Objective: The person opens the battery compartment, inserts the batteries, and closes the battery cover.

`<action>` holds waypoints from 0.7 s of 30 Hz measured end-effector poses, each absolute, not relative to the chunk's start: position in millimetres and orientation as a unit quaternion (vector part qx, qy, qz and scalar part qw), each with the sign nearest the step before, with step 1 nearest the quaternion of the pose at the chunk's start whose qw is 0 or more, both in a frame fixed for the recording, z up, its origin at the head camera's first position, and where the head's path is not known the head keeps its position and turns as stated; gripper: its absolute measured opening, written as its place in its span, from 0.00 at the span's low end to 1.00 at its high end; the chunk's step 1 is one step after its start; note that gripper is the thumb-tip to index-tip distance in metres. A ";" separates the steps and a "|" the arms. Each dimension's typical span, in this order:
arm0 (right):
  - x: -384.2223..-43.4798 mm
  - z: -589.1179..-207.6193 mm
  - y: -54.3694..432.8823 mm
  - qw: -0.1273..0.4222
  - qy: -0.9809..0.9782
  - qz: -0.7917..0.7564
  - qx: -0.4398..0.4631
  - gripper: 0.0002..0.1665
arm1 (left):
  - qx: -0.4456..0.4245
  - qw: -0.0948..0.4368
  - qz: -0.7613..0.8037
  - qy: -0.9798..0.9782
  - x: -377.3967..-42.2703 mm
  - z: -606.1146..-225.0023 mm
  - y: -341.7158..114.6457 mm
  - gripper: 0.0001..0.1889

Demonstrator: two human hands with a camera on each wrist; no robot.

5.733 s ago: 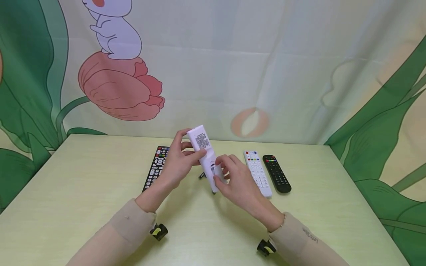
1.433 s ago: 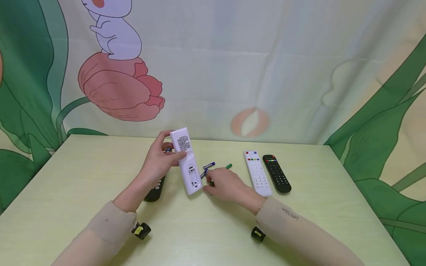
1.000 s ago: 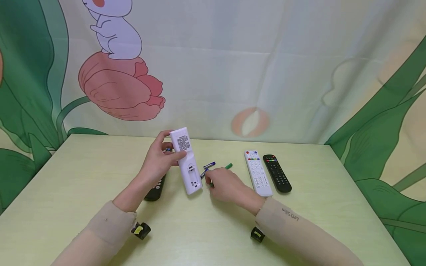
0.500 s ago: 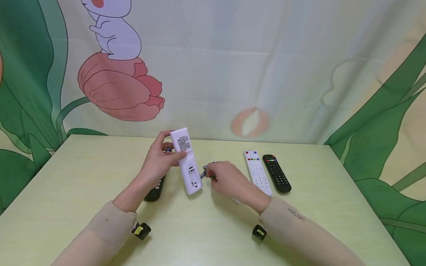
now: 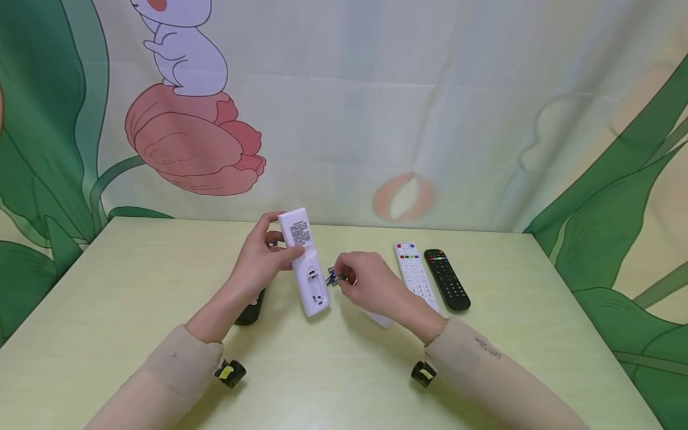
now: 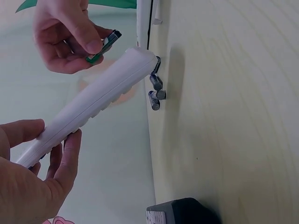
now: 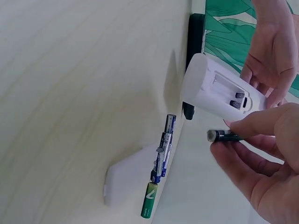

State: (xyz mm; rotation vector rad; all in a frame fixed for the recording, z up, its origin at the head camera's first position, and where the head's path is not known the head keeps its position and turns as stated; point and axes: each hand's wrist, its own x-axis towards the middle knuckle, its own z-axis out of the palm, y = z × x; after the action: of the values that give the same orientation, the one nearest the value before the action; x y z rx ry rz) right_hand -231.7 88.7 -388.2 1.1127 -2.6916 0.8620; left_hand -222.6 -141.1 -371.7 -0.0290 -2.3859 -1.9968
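My left hand (image 5: 258, 260) grips a white remote control (image 5: 305, 260) near its top, back side up and tilted above the table. Its battery compartment (image 7: 228, 88) is uncovered, with no battery inside. Between thumb and fingers, my right hand (image 5: 373, 283) pinches a small battery (image 7: 224, 136) with a green and dark casing, just off the remote's lower end. Below lie several blue batteries (image 7: 161, 151) and a green battery (image 7: 149, 200), mostly hidden by my right hand in the head view. The white battery cover (image 5: 379, 319) rests on the table under my right wrist.
To the right, a second white remote (image 5: 412, 272) lies beside a black remote (image 5: 447, 279), both buttons up. Another black remote (image 5: 249, 313) lies under my left hand, partly covered. A printed curtain (image 5: 333, 119) hangs behind the table's far edge.
Earlier my right hand was at the battery cover on the remote; now the cover lies on the table. My right hand has picked up a battery and lifted it. The remote has shifted slightly right.
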 end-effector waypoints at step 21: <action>-221.0 -386.2 84.9 0.048 -0.862 0.351 0.363 0.08 | -0.031 0.007 -0.657 -0.753 -222.9 -376.0 -133.6 0.38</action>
State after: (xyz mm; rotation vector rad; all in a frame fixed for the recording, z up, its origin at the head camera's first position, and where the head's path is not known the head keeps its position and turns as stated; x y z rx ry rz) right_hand -221.0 84.9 -386.2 1.1071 -2.6280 1.0709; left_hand -222.9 -133.6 -376.0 -0.0958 -2.3546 -2.0553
